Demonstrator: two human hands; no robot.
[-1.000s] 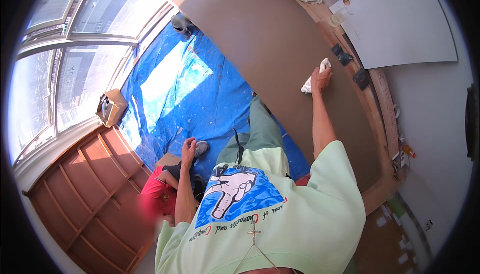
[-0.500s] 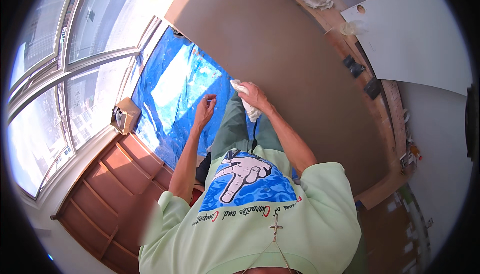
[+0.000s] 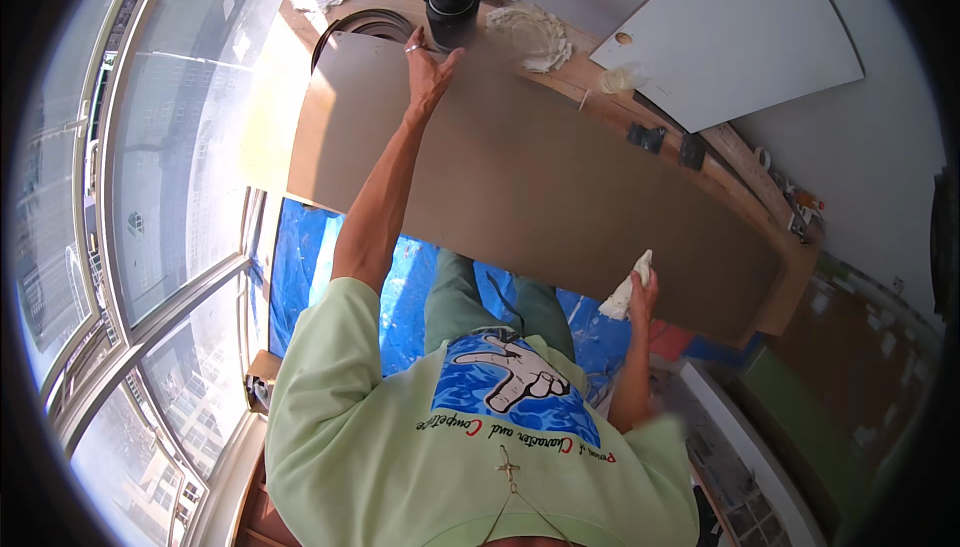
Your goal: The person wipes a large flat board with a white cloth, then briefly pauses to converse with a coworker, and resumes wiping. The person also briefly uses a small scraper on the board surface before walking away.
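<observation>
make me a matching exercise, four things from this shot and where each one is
Things:
1. left hand
2. right hand
3. black kettle
4. blue tarp

Places:
A. on the floor below the board's near edge
B. flat on the brown board, near its far end
C. at the board's near edge, holding a white rag
D. on the wooden ledge beyond the board

Pairs: 1-B, 2-C, 3-D, 4-A

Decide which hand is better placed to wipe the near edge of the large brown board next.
Right, probably. The right hand holds a white cloth against the large brown board at its near edge. The left hand rests open and flat at the far edge.
</observation>
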